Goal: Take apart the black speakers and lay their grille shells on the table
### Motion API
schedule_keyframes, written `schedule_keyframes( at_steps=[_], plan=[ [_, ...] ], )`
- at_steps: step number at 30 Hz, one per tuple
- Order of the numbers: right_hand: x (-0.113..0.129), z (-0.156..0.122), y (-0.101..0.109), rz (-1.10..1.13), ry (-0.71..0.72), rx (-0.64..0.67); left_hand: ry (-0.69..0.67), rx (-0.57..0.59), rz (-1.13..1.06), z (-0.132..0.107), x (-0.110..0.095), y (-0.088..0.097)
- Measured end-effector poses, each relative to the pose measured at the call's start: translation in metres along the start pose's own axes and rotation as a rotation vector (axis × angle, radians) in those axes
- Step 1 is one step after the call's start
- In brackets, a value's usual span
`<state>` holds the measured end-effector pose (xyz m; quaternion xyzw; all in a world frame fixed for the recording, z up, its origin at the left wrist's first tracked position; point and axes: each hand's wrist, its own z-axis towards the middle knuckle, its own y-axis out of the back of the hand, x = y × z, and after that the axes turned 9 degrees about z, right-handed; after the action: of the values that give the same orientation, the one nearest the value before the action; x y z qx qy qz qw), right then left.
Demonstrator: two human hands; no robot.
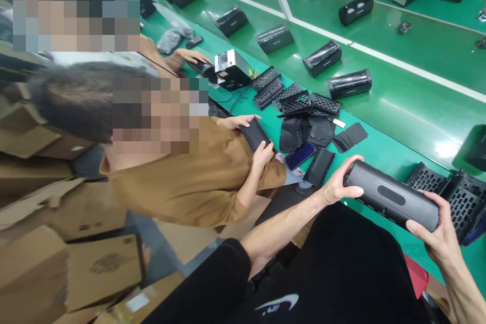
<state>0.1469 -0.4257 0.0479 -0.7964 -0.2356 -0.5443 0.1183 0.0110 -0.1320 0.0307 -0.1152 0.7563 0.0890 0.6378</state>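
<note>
I hold a long black speaker body (391,200) with a dark oval panel on its side, level above the edge of the green workbench (398,96). My left hand (337,185) is wrapped round its left end. My right hand (436,235) grips its right end, fingers curled over the top. Black perforated grille shells (451,195) lie on the bench just beyond the speaker.
A co-worker in a brown shirt (197,177) to my left holds a black part (255,134) in both hands. Grilles (296,101), black fabric pieces (315,131), a phone (299,155) and several speaker bodies (349,82) lie on the bench. Cardboard boxes (56,253) are stacked at the left.
</note>
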Motion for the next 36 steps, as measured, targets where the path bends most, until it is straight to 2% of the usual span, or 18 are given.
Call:
schedule_keyframes(
  at_steps=[4,8,10,13,16,19,22,24,27,31,36],
  plan=[
    [0.004,-0.004,-0.013,0.044,-0.079,0.023,0.075,-0.044,-0.032,-0.002,0.012,-0.004],
    [0.014,-0.014,-0.015,0.065,-0.118,0.070,0.089,0.088,-0.046,-0.009,0.010,0.003],
    [0.015,-0.020,-0.010,0.006,-0.100,0.082,0.082,0.113,-0.042,-0.015,0.003,0.007],
    [0.011,-0.028,-0.003,-0.132,-0.009,0.065,0.073,0.082,-0.074,-0.023,-0.007,0.006],
    [0.003,-0.033,-0.007,-0.127,0.022,0.007,0.096,0.033,-0.078,-0.028,-0.004,0.000],
    [-0.005,-0.031,-0.018,0.017,-0.135,-0.038,0.242,-0.023,-0.138,-0.026,0.011,-0.004],
    [-0.008,-0.026,-0.024,0.192,-0.454,-0.021,0.410,0.028,-0.220,-0.021,0.027,-0.002],
    [-0.006,-0.025,-0.023,0.263,-0.584,0.012,0.441,0.069,-0.248,-0.017,0.032,0.001],
    [-0.004,-0.026,-0.021,0.298,-0.550,0.026,0.419,0.034,-0.324,-0.014,0.033,-0.001],
    [-0.011,-0.023,-0.022,0.300,-0.482,-0.029,0.372,-0.062,-0.354,-0.013,0.034,-0.012],
    [-0.020,-0.018,-0.020,0.257,-0.553,-0.026,0.500,-0.042,-0.306,-0.014,0.047,-0.009]
  ],
)
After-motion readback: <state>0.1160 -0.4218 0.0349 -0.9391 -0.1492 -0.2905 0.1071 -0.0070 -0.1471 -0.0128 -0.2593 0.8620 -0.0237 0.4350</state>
